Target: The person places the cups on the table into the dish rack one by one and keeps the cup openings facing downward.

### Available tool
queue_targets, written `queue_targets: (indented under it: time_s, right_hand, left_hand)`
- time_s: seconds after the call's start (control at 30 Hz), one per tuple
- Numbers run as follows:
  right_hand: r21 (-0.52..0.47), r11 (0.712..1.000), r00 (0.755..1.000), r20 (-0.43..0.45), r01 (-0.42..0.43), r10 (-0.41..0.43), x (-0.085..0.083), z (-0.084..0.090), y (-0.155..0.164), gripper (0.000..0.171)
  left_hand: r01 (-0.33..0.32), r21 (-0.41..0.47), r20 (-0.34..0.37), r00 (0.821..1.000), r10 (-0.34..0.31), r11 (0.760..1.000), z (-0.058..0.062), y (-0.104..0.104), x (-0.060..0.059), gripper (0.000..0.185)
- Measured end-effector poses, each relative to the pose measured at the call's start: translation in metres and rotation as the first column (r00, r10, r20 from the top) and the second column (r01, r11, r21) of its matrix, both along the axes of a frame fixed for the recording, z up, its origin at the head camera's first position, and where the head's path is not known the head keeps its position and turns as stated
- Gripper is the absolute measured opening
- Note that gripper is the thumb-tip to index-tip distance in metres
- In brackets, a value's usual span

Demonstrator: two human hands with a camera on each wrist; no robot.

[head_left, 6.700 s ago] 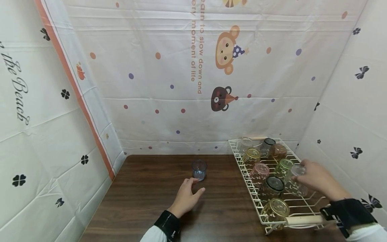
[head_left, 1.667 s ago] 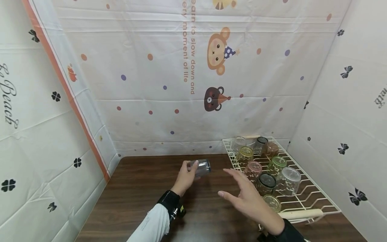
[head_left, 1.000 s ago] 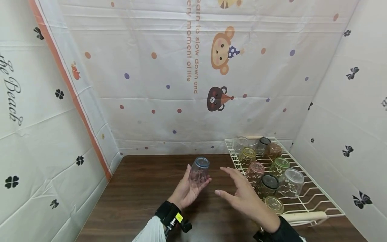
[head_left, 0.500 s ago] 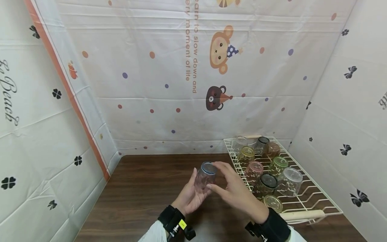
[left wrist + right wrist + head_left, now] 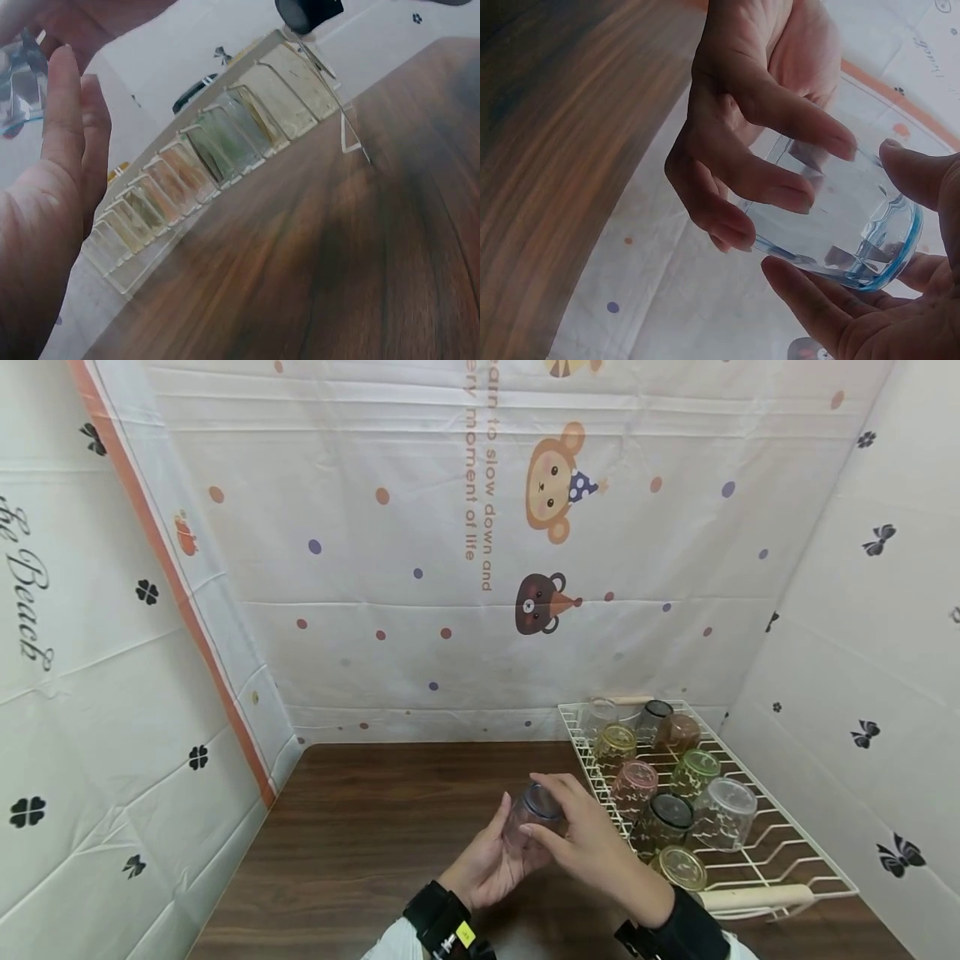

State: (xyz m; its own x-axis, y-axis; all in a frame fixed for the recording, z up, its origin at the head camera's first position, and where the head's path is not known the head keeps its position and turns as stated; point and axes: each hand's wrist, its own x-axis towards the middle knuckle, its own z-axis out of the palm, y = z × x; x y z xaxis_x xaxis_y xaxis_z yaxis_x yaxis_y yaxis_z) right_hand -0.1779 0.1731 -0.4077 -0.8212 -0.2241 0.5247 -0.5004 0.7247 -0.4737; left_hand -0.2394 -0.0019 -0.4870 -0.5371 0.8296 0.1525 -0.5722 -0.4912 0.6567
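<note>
A clear drinking glass with a blue-tinted end (image 5: 534,814) is held above the table between both hands, blue end up and tilted. My left hand (image 5: 483,870) holds it from the left, fingers curled round its lower part. From the right, my right hand (image 5: 592,843) grips it near the blue end with thumb and fingers. In the right wrist view the glass (image 5: 855,217) shows through between the left hand's fingers (image 5: 769,187) and the right thumb (image 5: 919,176). Only a piece of the glass (image 5: 19,90) shows at the left wrist view's edge.
Right of the hands stands a white wire rack (image 5: 806,852) with several upturned glasses: a large clear one (image 5: 723,814), a dark one (image 5: 663,827), a pink one (image 5: 636,785), a green one (image 5: 696,771). Patterned cloth (image 5: 420,527) hangs behind the wooden table (image 5: 337,860).
The right hand has left the clear glass on the rack. My left hand has lifted the blue-ended glass and turned it blue end up; my right hand has since taken hold, and both moved slightly right.
</note>
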Motion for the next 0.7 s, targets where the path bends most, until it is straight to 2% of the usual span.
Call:
queue_targets:
  time_s: [0.13, 0.27, 0.37, 0.53, 0.7]
  right_hand:
    - [0.004, 1.0, 0.997, -0.079, 0.008, -0.008, 0.007, 0.001, 0.009, 0.064]
    - [-0.028, 0.996, 0.974, -0.205, 0.088, -0.092, 0.015, 0.01, 0.03, 0.068]
    - [-0.082, 0.985, 0.951, -0.259, 0.155, -0.171, 0.023, 0.018, 0.05, 0.07]
    - [-0.162, 0.954, 0.931, -0.232, 0.251, -0.284, 0.041, 0.03, 0.089, 0.069]
    - [-0.18, 0.895, 0.891, -0.138, 0.408, -0.433, 0.056, 0.033, 0.136, 0.065]
  left_hand:
    - [0.029, -0.068, -0.058, 0.998, -0.033, 0.997, -0.001, -0.002, 0.002, 0.062]
    - [0.009, -0.187, -0.066, 0.998, -0.022, 0.982, -0.001, -0.008, 0.003, 0.075]
    - [-0.019, -0.244, -0.07, 0.998, 0.002, 0.97, -0.001, -0.013, 0.002, 0.085]
    - [-0.059, -0.268, -0.074, 0.996, 0.04, 0.962, -0.002, -0.023, -0.002, 0.085]
    - [-0.076, -0.274, -0.068, 0.996, 0.06, 0.959, -0.003, -0.033, -0.003, 0.083]
